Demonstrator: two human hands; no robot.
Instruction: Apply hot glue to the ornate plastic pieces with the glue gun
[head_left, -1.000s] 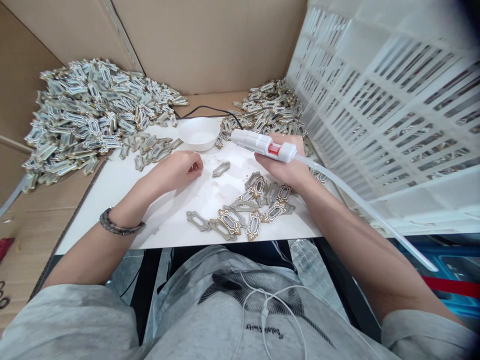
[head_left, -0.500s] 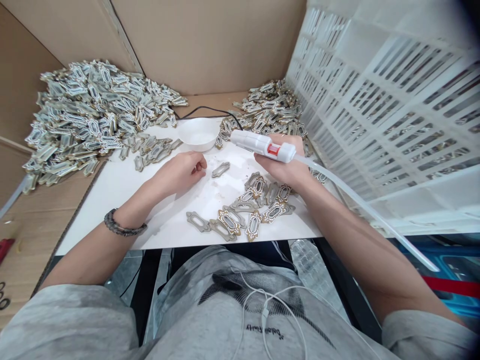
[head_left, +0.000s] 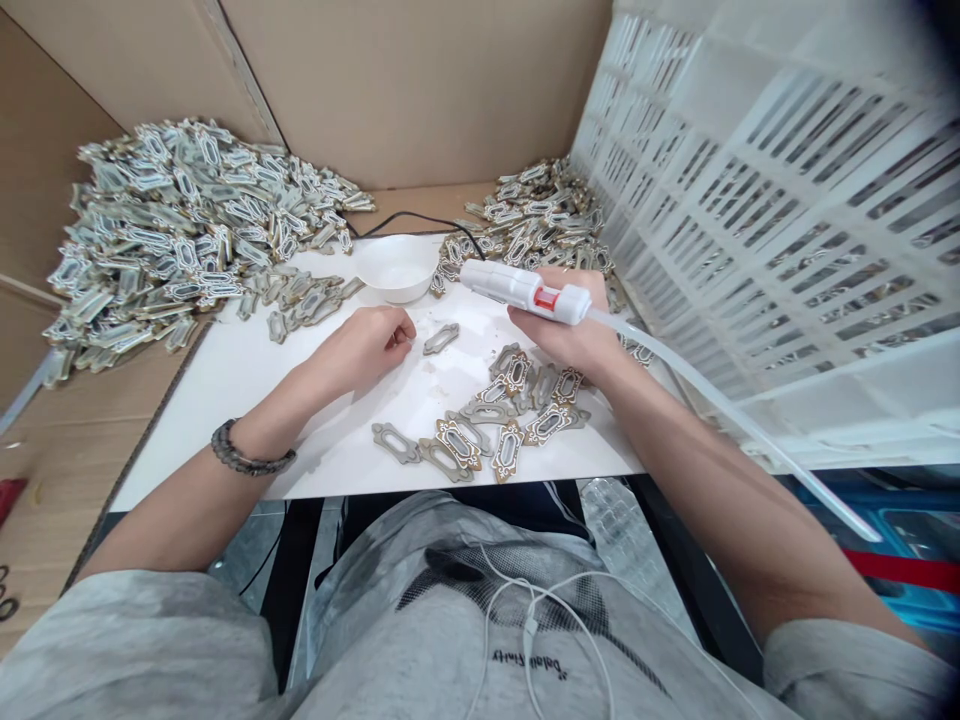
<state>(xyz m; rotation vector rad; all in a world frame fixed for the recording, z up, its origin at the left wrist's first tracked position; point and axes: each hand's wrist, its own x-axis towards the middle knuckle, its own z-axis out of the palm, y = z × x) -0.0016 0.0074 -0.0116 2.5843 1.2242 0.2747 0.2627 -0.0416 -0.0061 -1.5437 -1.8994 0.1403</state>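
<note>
white board (head_left: 225,400), 1 bowl (head_left: 399,270), right hand (head_left: 574,330) gripping glue gun (head_left: 517,288)

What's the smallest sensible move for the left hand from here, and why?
I'd probably ease the left hand rightward to the lone grey plate and steady it. The curled fingers stop just short of it, and the right hand is occupied with the glue gun, its nozzle beside the white bowl.
</note>
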